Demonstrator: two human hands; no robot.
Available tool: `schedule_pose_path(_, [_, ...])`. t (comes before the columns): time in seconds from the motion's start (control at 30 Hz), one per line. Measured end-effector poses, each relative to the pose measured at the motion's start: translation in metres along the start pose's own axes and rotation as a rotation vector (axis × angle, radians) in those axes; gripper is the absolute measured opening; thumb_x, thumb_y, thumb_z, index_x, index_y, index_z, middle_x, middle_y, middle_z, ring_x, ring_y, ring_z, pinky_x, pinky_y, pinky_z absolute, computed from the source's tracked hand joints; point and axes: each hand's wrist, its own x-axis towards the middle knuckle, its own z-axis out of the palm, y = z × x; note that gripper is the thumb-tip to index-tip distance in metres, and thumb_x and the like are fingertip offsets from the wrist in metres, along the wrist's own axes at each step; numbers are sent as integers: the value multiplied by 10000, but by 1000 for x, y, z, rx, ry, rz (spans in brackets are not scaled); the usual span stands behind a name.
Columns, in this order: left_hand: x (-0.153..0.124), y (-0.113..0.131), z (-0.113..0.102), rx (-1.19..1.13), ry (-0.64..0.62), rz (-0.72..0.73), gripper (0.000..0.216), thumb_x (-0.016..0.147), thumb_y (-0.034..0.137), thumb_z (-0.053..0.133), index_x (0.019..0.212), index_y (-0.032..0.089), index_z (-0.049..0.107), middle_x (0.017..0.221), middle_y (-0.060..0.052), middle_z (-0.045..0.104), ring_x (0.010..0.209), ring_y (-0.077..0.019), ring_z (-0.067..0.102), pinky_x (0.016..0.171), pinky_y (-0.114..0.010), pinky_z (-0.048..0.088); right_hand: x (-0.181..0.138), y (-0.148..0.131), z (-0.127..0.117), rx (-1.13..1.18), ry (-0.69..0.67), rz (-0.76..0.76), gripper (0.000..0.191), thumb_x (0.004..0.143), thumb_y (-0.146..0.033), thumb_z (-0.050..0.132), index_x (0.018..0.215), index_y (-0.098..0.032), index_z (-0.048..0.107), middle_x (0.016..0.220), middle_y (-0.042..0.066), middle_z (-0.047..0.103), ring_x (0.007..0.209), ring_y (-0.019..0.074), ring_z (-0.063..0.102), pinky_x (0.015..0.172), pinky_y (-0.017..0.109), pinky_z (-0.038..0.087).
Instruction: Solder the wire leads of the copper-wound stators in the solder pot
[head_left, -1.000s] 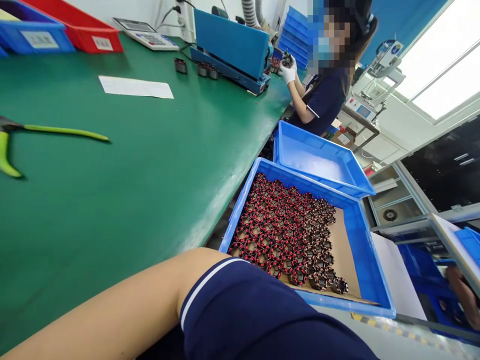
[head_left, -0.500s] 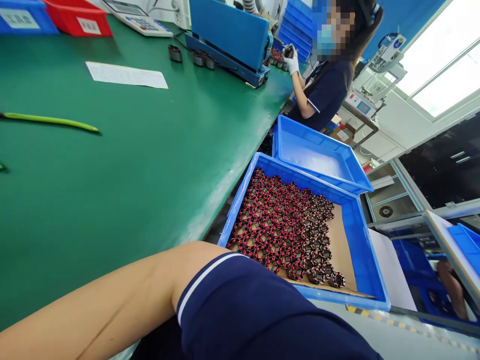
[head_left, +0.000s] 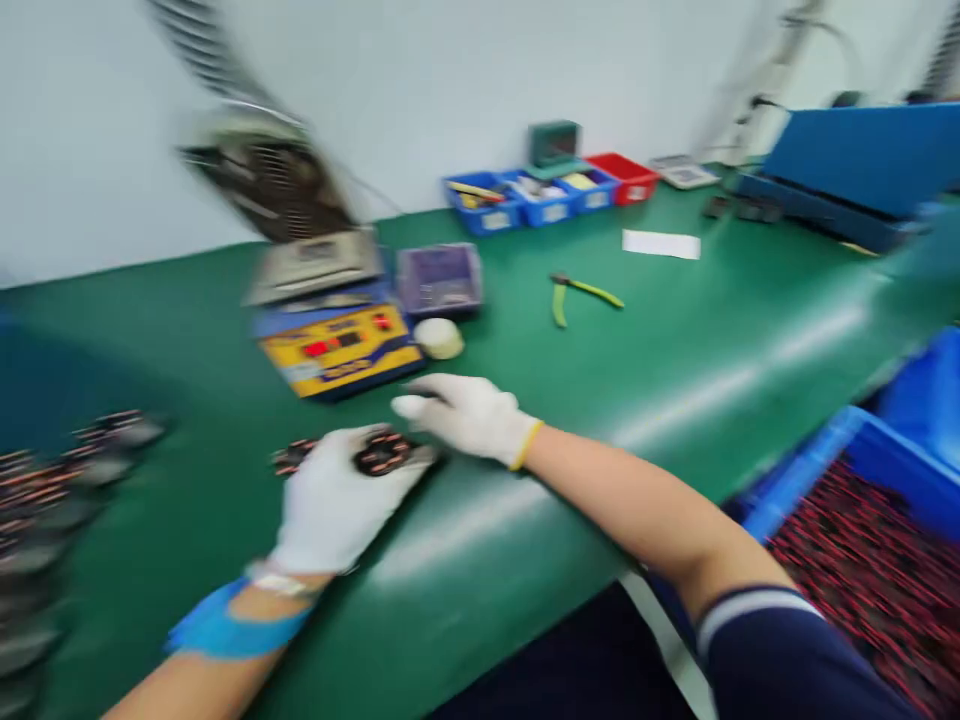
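Both of our hands wear white gloves. Our left hand (head_left: 337,505) curls its fingers around a small round coil of red and copper wire (head_left: 381,455) and holds it just above the green table mat (head_left: 675,380). Our right hand (head_left: 469,415) sits just beside it with the fingers stretched out flat; they seem to hold nothing, but the picture is too blurry to be sure. We think the two hands stay close so one can steady the coil for the other.

More coils of the same kind lie at the far left (head_left: 52,480). A big blue plastic bin full of red coils (head_left: 862,530) waits near our right arm, close enough to reach. A yellow and blue box with red lights (head_left: 341,350) stands behind our hands. Green-handled cutters (head_left: 577,292) and a white paper slip (head_left: 661,243) lie farther back. We cannot read any words; everything is smeared
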Motion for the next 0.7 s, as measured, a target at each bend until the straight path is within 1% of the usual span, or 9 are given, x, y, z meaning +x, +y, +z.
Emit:
schedule_pose_path(0.07, [5,-22,-11,5,157,-82,544,650,568,743,1015,182,630,985,-67,681,936,-261,646,869,-417,515,14,14,3,-47,-13,-30,423,913,-532,509,1193,-240,632,1145,10,673,1021,201,634,874,316,517])
schedule_pose_path(0.13, [14,-33,-11,-61,236,-85,558,584,531,770,992,181,621,967,-68,688,918,-255,658,846,-375,526,19,23,7,-103,-100,-3,472,818,-486,639,1230,-257,619,1086,21,694,992,245,649,822,348,537])
schedule_pose_path(0.2, [20,-35,-7,-124,254,-99,520,566,498,767,949,180,615,924,-60,689,875,-240,664,813,-357,536,16,22,14,-140,-153,22,595,710,-453,737,1265,-292,595,1053,15,704,955,270,664,784,373,551])
schedule_pose_path(0.3, [21,-33,-6,-207,260,-142,506,557,481,765,930,179,605,920,-62,687,863,-236,667,805,-365,546,9,14,28,-120,-108,17,755,617,-396,794,1322,-307,539,1129,15,683,1012,288,651,837,412,553])
schedule_pose_path(0.4, [16,-34,-8,-360,203,-47,594,545,424,776,1051,179,583,1054,-72,683,964,-232,664,879,-355,540,9,12,37,28,-63,4,757,629,-335,774,1337,-253,519,1203,39,649,1062,259,633,913,400,541])
schedule_pose_path(0.5, [11,-37,-10,-429,110,7,559,575,371,747,1077,192,581,1060,-54,697,972,-222,670,869,-327,546,12,18,39,245,-121,45,714,667,-303,743,1329,-179,508,1181,78,650,968,220,665,860,357,572])
schedule_pose_path(0.57, [10,-38,-11,-382,116,-11,498,587,370,731,1035,202,592,1010,-43,707,937,-225,677,823,-316,552,11,20,40,302,-115,70,733,672,-295,741,1343,-152,482,1162,100,650,919,212,674,802,343,590])
schedule_pose_path(0.63, [9,-37,-12,-300,151,-38,451,596,393,717,989,209,596,976,-39,708,909,-234,679,781,-314,547,9,21,41,240,-2,24,675,711,-297,715,1330,-150,489,1195,115,628,949,209,664,812,341,585])
schedule_pose_path(0.7, [9,-35,-14,-224,168,-77,401,627,440,688,946,215,595,935,-38,706,869,-241,681,741,-322,536,6,21,42,87,145,-109,450,791,-291,643,1221,-177,573,1219,104,613,1020,208,639,883,356,555])
